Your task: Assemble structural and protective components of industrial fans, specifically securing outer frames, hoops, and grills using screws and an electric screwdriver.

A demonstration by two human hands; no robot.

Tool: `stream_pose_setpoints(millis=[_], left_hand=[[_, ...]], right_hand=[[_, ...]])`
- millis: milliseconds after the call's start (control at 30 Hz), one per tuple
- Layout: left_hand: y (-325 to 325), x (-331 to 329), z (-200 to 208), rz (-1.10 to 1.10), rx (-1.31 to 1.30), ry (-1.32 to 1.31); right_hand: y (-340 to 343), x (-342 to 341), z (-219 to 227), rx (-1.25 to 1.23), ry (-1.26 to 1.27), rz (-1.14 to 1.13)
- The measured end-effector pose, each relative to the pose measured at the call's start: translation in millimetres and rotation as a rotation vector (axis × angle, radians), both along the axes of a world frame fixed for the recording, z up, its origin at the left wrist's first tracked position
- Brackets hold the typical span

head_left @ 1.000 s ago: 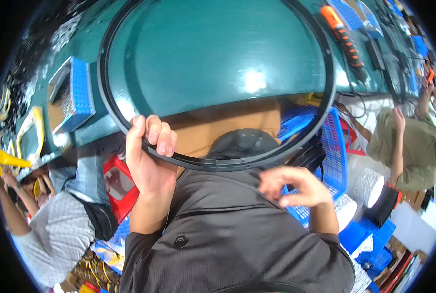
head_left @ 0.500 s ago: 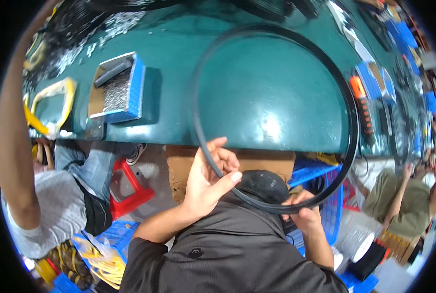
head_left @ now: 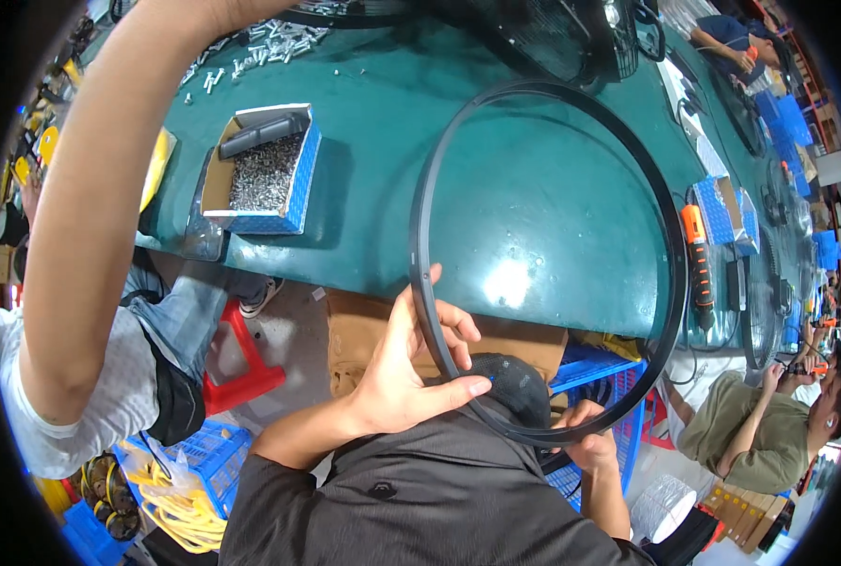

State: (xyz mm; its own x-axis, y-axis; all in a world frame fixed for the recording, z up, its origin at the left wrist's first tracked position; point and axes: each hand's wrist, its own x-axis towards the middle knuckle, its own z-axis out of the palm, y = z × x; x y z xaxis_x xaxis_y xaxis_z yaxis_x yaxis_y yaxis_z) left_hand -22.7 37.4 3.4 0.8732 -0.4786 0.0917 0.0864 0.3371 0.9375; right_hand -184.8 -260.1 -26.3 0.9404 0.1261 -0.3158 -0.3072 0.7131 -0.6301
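A large thin black hoop (head_left: 421,222) is held tilted in front of me, its far part above the green table and its near part close to my chest. My left hand (head_left: 402,373) grips its lower left side, with the band between thumb and loosely curled fingers. At the near edge, my right hand (head_left: 590,439) closes round the band, fingers curled over it and partly hidden behind it. Through the hoop show the table top (head_left: 543,208) and a dark mesh cap (head_left: 505,387) near my chest.
A blue-and-white box (head_left: 260,224) of small metal fasteners stands left on the table, with loose screws (head_left: 284,38) beyond. A co-worker's arm (head_left: 105,198) reaches across the left side. Black fan guards (head_left: 562,38) lie at the back; an orange-and-black power screwdriver (head_left: 698,259) is at right.
The view has shifted. The hoop sits slightly lower and looks narrower, both hands still on it. The co-worker's arm at left now reaches farther across the table.
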Motion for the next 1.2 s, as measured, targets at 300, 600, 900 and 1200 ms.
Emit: stream_pose_setpoints(millis=[300, 600, 900, 1200], left_hand=[[-2.7, -17.5, -16.5, -0.120, 0.215, 0.019], [-18.0, 10.3, 32.0, -0.294, 0.011, -0.142], [-11.8, -8.6, 47.5, -0.046, -0.355, 0.267], [18.1, -39.5, 24.7, -0.019, -0.219, 0.058]], right_hand=[[-47.3, -0.1, 73.8, -0.561, -0.270, -0.153], [-79.7, 24.8, 255.6, -1.211, -0.938, 0.157], [33.5, 54.0, 152.0, -1.908, -0.795, 1.199], [45.1, 49.1, 112.6, -1.832, -0.760, 1.249]])
